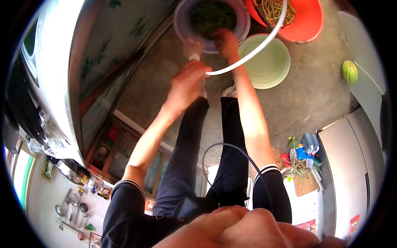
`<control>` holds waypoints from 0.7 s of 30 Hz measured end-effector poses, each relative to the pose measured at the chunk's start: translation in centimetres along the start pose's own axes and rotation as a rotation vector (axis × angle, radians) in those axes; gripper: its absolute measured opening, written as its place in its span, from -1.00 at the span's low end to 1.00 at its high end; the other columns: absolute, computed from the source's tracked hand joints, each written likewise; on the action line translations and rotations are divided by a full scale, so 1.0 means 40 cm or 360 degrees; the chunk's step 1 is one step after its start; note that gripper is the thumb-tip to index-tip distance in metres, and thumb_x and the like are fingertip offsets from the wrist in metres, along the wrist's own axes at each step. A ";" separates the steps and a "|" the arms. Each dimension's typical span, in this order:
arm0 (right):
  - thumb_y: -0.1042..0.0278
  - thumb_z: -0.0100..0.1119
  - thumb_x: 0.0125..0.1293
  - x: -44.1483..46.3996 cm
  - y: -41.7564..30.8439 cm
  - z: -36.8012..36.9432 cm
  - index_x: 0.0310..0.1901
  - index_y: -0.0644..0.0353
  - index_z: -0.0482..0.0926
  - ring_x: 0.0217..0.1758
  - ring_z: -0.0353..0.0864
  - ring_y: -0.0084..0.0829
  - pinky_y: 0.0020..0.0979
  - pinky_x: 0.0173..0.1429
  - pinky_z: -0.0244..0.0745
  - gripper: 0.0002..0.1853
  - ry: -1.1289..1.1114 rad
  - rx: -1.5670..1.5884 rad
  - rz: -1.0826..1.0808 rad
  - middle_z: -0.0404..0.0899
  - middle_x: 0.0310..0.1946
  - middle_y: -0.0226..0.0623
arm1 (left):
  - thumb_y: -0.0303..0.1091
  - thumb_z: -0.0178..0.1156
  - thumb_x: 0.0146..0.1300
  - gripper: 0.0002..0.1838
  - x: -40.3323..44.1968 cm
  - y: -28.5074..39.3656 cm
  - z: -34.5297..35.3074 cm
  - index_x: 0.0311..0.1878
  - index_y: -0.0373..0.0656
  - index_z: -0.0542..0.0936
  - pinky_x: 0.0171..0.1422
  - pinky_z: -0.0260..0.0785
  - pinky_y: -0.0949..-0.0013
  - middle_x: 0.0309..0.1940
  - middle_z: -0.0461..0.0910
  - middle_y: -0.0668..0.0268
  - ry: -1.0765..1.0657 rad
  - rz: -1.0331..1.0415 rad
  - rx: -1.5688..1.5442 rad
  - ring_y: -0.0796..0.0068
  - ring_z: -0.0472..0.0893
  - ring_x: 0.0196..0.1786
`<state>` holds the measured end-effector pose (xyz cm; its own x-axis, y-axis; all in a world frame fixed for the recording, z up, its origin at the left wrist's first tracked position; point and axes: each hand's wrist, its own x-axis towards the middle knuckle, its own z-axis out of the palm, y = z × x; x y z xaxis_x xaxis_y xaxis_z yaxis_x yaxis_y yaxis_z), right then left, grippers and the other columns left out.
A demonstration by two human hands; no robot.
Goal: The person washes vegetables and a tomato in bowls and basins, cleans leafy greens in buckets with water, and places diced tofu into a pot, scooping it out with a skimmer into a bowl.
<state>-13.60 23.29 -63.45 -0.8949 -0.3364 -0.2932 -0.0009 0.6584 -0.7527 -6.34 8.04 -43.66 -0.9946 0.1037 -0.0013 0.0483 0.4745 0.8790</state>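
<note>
My left hand [188, 84] is closed around a white hose [258, 51]. The hose curves in from the top right, and its end points toward a pale purple basin [180, 25]. A blurred, light patch lies just beyond that end; I cannot tell whether it is running water. Dark green leafy greens [211, 18] fill the middle of the basin. My right hand [226, 43] reaches over the basin's near rim with fingers curled into the greens, the fingertips partly hidden. Close to my right forearm stands a light green basin [266, 62] holding what looks like water.
An orange-red basin [308, 22] stands at top right, near thin yellowish-green stems [278, 11]. A striped green melon [349, 72] lies further right. Cabinets [120, 151] flank the left, and a grey-white appliance [347, 153] the right. A thin black cable [225, 144] loops before my legs.
</note>
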 end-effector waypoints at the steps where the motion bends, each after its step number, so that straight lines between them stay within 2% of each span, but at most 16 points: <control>1: 0.48 0.28 0.15 -0.029 -0.033 -0.018 0.21 0.14 0.51 0.20 0.54 -0.05 -0.15 0.20 0.48 -0.48 0.0076 0.0147 -0.0159 0.53 0.18 -0.09 | -0.81 0.18 0.13 -0.81 0.014 0.020 0.011 -0.24 -0.35 0.61 -0.08 0.51 0.31 -0.38 0.59 0.16 0.0035 -0.0018 -0.0026 0.16 0.62 -0.26; 2: 0.28 0.25 0.21 -0.052 -0.067 -0.026 0.20 0.17 0.52 0.13 0.58 -0.10 -0.19 0.21 0.46 -0.50 0.0180 0.0106 -0.0496 0.55 0.14 -0.09 | -0.80 0.19 0.14 -0.82 0.025 0.031 0.024 -0.22 -0.35 0.61 -0.09 0.51 0.33 -0.38 0.59 0.16 0.0031 -0.0021 -0.0059 0.17 0.62 -0.26; 4: 0.09 0.15 0.32 -0.121 -0.157 -0.057 0.22 0.23 0.50 0.04 0.60 -0.22 -0.27 0.21 0.44 -0.48 0.0207 0.0633 -0.0592 0.58 0.07 -0.12 | -0.76 0.21 0.18 -0.84 0.047 0.058 0.053 -0.20 -0.34 0.63 -0.10 0.50 0.35 -0.38 0.60 0.17 0.0022 -0.0027 -0.0123 0.19 0.63 -0.25; 5: 0.09 0.08 0.37 -0.171 -0.232 -0.103 0.24 0.24 0.48 0.03 0.59 -0.28 -0.31 0.20 0.44 -0.49 0.0131 0.1205 -0.0336 0.59 0.04 -0.14 | -0.73 0.22 0.19 -0.85 0.058 0.085 0.069 -0.20 -0.34 0.64 -0.10 0.50 0.35 -0.39 0.61 0.17 0.0014 -0.0053 -0.0109 0.20 0.63 -0.25; 7: 0.09 -0.05 0.46 -0.219 -0.279 -0.127 0.23 0.28 0.46 -0.01 0.58 -0.38 -0.39 0.16 0.45 -0.52 0.0157 0.1893 0.0043 0.59 -0.03 -0.19 | -0.68 0.24 0.22 -0.88 0.083 0.148 0.092 -0.19 -0.34 0.65 -0.10 0.49 0.36 -0.40 0.62 0.19 0.0004 -0.0101 -0.0073 0.21 0.64 -0.25; 8: 0.10 -0.12 0.50 -0.245 -0.261 -0.101 0.20 0.30 0.46 -0.03 0.57 -0.41 -0.42 0.12 0.45 -0.54 0.0269 0.2011 0.0152 0.60 -0.07 -0.21 | -0.63 0.21 0.28 -0.75 0.074 0.116 0.107 0.02 -0.29 0.64 -0.01 0.50 0.39 -0.20 0.67 0.17 -0.0122 0.0085 0.0065 0.28 0.65 -0.16; 9: 0.11 -0.19 0.54 -0.253 -0.257 -0.106 0.17 0.33 0.46 -0.05 0.56 -0.45 -0.46 0.09 0.45 -0.55 0.0380 0.2129 0.0257 0.60 -0.11 -0.23 | -0.63 0.19 0.28 -0.68 0.090 0.145 0.115 0.10 -0.26 0.61 0.07 0.47 0.35 -0.14 0.66 0.15 -0.0198 -0.0025 -0.0091 0.26 0.64 -0.06; 11: 0.23 -0.07 0.52 -0.255 -0.244 -0.134 0.01 0.28 0.48 -0.14 0.55 -0.50 -0.48 0.01 0.44 -0.71 0.0608 0.1870 0.0240 0.61 -0.18 -0.30 | -0.61 0.14 0.27 -0.54 0.115 0.210 0.129 0.26 -0.20 0.53 0.25 0.42 0.29 -0.02 0.65 0.12 -0.0359 -0.0255 -0.0395 0.23 0.60 0.15; 12: 0.28 -0.01 0.51 -0.256 -0.244 -0.157 -0.06 0.25 0.49 -0.18 0.54 -0.53 -0.49 -0.04 0.44 -0.79 0.0718 0.1744 0.0235 0.62 -0.21 -0.33 | -0.59 0.12 0.34 -0.44 0.121 0.194 0.118 0.42 -0.15 0.39 0.21 0.44 0.43 0.28 0.52 0.19 -0.0412 -0.0245 -0.0284 0.49 0.61 0.08; 13: 0.34 0.05 0.50 -0.256 -0.243 -0.176 -0.14 0.23 0.50 -0.22 0.54 -0.55 -0.50 -0.08 0.43 -0.86 0.0828 0.1618 0.0230 0.62 -0.25 -0.36 | -0.59 0.07 0.29 -0.47 0.132 0.197 0.108 0.36 -0.19 0.44 0.30 0.41 0.29 0.13 0.61 0.14 -0.0289 -0.0453 -0.0433 0.26 0.59 0.19; 14: 0.39 0.15 0.44 -0.248 -0.234 -0.188 -0.16 0.21 0.51 -0.21 0.57 -0.56 -0.50 -0.04 0.44 -0.91 0.0822 0.1748 0.0422 0.64 -0.28 -0.37 | -0.59 0.05 0.30 -0.52 0.143 0.180 0.095 0.31 -0.21 0.47 0.25 0.43 0.29 0.10 0.62 0.13 -0.0149 -0.0564 -0.0381 0.26 0.61 0.15; 15: 0.35 0.11 0.48 -0.235 -0.222 -0.198 -0.16 0.23 0.47 -0.16 0.63 -0.53 -0.47 -0.02 0.48 -0.87 0.0932 0.1682 0.0300 0.66 -0.30 -0.31 | -0.60 0.03 0.30 -0.56 0.154 0.136 0.083 0.26 -0.23 0.50 0.21 0.46 0.29 0.07 0.63 0.13 -0.0007 -0.0672 -0.0330 0.27 0.63 0.11; 17: 0.31 0.08 0.51 -0.250 -0.241 -0.265 -0.13 0.21 0.47 -0.15 0.56 -0.62 -0.50 0.00 0.43 -0.86 0.0880 0.1872 0.0387 0.64 -0.28 -0.37 | -0.55 0.07 0.28 -0.66 0.162 -0.083 0.068 0.12 -0.28 0.55 0.10 0.50 0.24 -0.03 0.64 0.08 0.0241 -0.0456 -0.0012 0.20 0.66 0.00; 19: 0.29 0.01 0.55 -0.254 -0.217 -0.274 -0.11 0.21 0.47 -0.15 0.60 -0.57 -0.48 0.02 0.43 -0.83 0.0863 0.2074 0.0403 0.65 -0.28 -0.33 | -0.41 0.18 0.25 -0.69 0.190 -0.271 0.045 0.02 -0.36 0.54 0.04 0.49 0.14 -0.09 0.63 -0.02 0.0184 -0.0501 0.0614 0.03 0.64 -0.05; 21: 0.30 -0.06 0.58 -0.262 -0.190 -0.274 -0.05 0.24 0.46 -0.14 0.64 -0.48 -0.44 0.04 0.46 -0.81 0.0857 0.2035 0.0465 0.63 -0.27 -0.29 | -0.32 0.25 0.21 -0.61 0.222 -0.451 0.031 0.00 -0.42 0.53 0.05 0.47 0.06 -0.09 0.61 -0.10 0.0099 -0.0495 0.1042 -0.09 0.62 -0.04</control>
<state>-9.11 29.20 -48.18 -0.8511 0.1886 -0.4900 0.3495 -0.4930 -0.7967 -15.93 1.50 -60.12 -0.9737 -0.1620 -0.1605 -0.2121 0.9018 0.3766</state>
